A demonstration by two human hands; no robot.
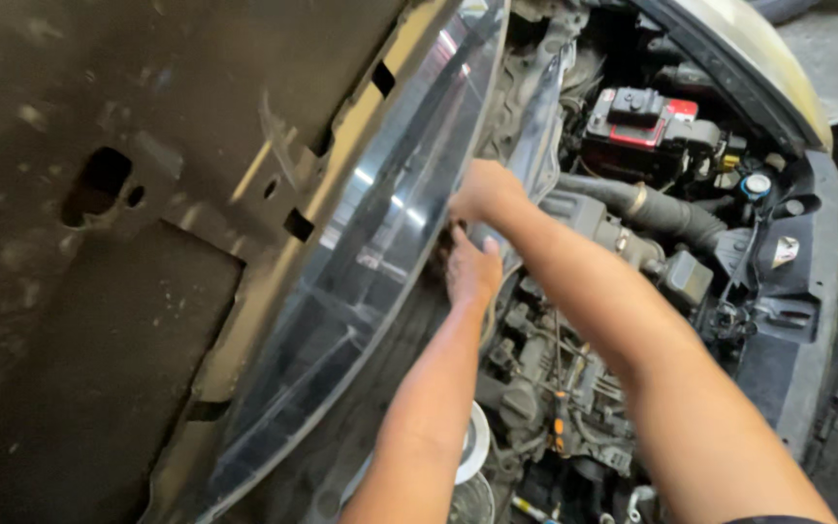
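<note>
Both hands are reaching into the engine bay point(632, 320) just behind the windscreen point(380, 233), under the raised hood point(99, 243). The left hand point(472, 267) is resting flat against the windscreen's lower edge, fingers loosely together and gripping nothing I can make out. The right hand point(485, 189) is curling its fingers over that same edge just above; its hold is hidden. The red-topped battery point(637, 121) is sitting well right of the windscreen.

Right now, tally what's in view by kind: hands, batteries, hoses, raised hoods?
Hands: 2, left hand and right hand, both at the engine bay's rear edge
Car battery: 1
Large ribbed intake hose: 1
Raised hood: 1
Total: 5
</note>
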